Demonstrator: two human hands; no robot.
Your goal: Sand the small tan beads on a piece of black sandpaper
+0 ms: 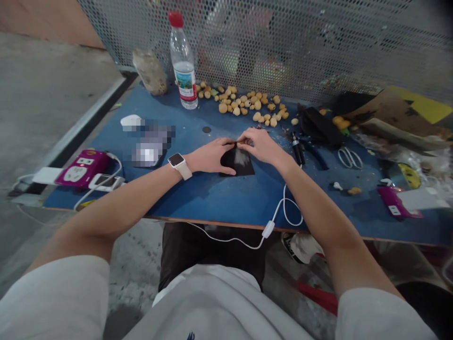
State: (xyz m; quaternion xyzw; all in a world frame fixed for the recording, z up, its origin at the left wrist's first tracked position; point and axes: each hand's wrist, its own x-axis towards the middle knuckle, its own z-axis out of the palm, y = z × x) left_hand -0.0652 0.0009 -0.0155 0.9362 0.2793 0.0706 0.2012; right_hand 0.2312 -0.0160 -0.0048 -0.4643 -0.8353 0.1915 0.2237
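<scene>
Forearms (141, 200) extended over counter (198, 200), left hand (209, 157) spread on black sheet (245, 165), thumb apart from fingers, right hand (262, 145) angled inward, fingers pinching small tan piece (239, 144)

Tan bit (239, 144) pinched in R hand (261, 144) mostly covered, too small to ID; L hand (212, 157) hides part of black sheet (244, 165). Phone (152, 146) pixelated out. Bottle label (186, 85) txt unreadable. Stuff (260, 21) behind perforated screen (304, 56) blurry, poss. bags, can't be sure. Clear plastic (437, 153) cut off @ R edge, L sleeve (63, 297) & R sleeve (377, 311) cropped @ bottom.
</scene>
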